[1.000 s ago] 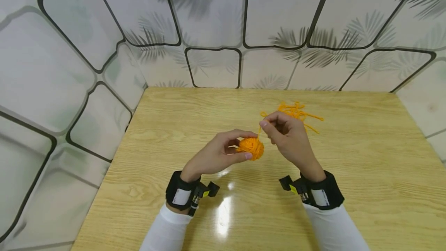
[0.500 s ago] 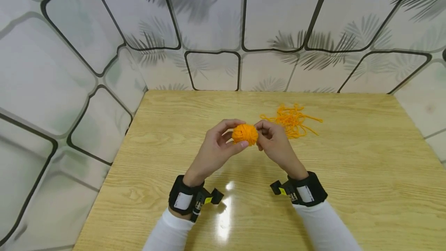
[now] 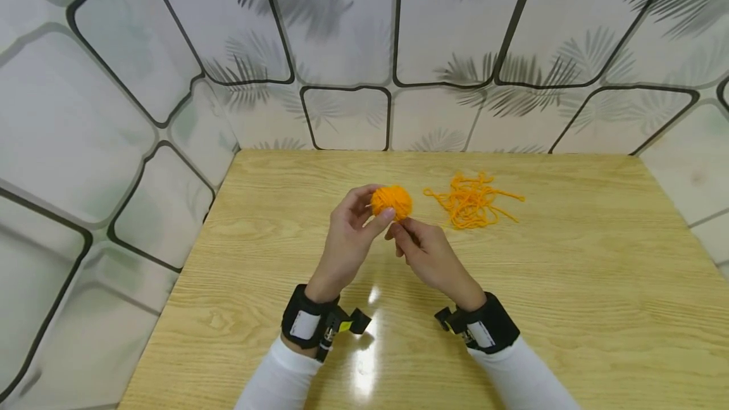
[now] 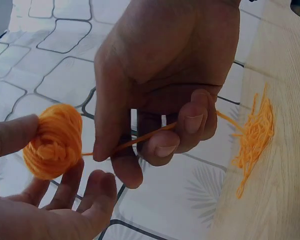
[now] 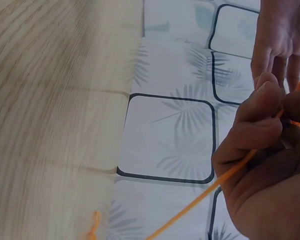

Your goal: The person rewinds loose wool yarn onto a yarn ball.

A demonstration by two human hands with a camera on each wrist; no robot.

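An orange ball of yarn (image 3: 393, 201) is held between the thumb and fingers of my left hand (image 3: 347, 233), raised above the table. Just below and to the right of the ball, my right hand (image 3: 429, 252) pinches the yarn strand (image 4: 150, 135) between thumb and forefinger. In the left wrist view the strand runs from the ball through the right hand's fingers toward a loose tangle of orange yarn (image 3: 473, 201) on the table. The right wrist view shows the strand crossing the curled fingers (image 5: 255, 135) of the right hand.
A light wood table (image 3: 569, 283) lies under both hands. Patterned wall covering (image 3: 353, 37) with dark outlines and leaf prints rises behind and at the left of it. Each wrist wears a black strap with a small camera mount.
The right hand has swung from the ball's upper right, round its right side, to below it. The left hand and ball have shifted up and left, and the tangle is now uncovered.
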